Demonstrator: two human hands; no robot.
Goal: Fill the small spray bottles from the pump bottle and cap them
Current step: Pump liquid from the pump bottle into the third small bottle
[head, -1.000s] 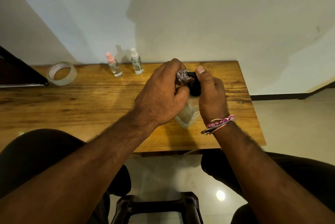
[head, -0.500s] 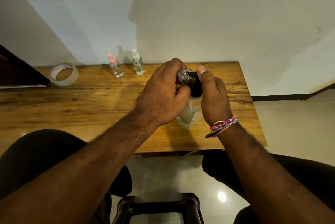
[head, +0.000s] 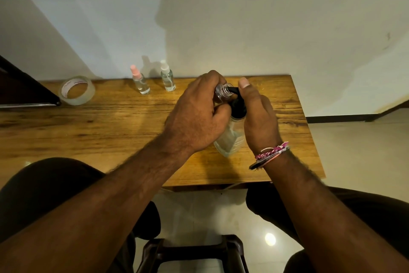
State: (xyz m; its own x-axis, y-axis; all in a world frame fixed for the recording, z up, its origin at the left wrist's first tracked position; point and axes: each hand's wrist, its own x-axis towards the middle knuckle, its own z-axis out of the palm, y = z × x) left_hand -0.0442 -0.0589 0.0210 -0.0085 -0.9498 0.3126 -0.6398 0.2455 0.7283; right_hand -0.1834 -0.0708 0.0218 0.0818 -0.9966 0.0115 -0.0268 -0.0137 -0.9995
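Single head-worn wide-angle view, looking forward and steeply down over the table [head: 115, 131]. The table's far edge meets the wall [head: 243, 18]; below its near edge appear the knees and a stool [head: 190, 252]. Close range.

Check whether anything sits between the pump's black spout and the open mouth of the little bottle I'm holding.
Nothing visible does. The black pump spout meets the threaded neck of the small clear uncapped bottle in the left hand; the right hand rests on the pump head, thumb up.
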